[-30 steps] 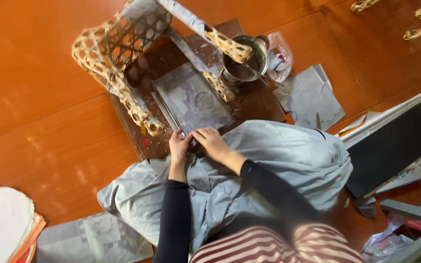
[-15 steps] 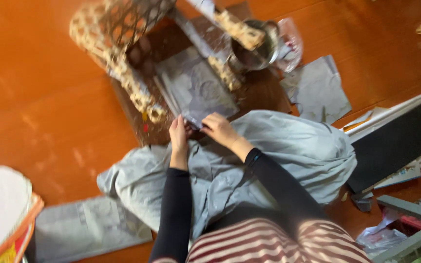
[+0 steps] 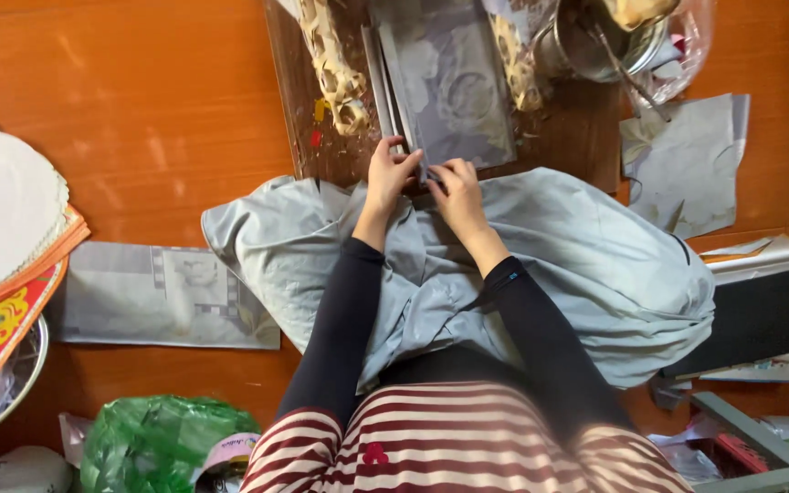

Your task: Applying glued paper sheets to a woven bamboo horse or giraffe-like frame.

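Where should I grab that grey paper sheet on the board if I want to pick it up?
Probably at its near edge, coming from the person's side. The grey paper sheet lies flat on the dark board, and both the left hand and right hand already pinch that edge. The far end is crowded by a woven bamboo frame and a metal pot.

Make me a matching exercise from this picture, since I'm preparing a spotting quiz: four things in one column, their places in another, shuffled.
Things:
1. grey printed sheet
2. metal pot
3. green plastic bag
4. grey cloth

Places:
A. bottom left, on the floor
B. draped over the person's lap
C. top right, on the dark board
D. at the fingertips of the left hand and right hand

Pairs: 1-D, 2-C, 3-A, 4-B
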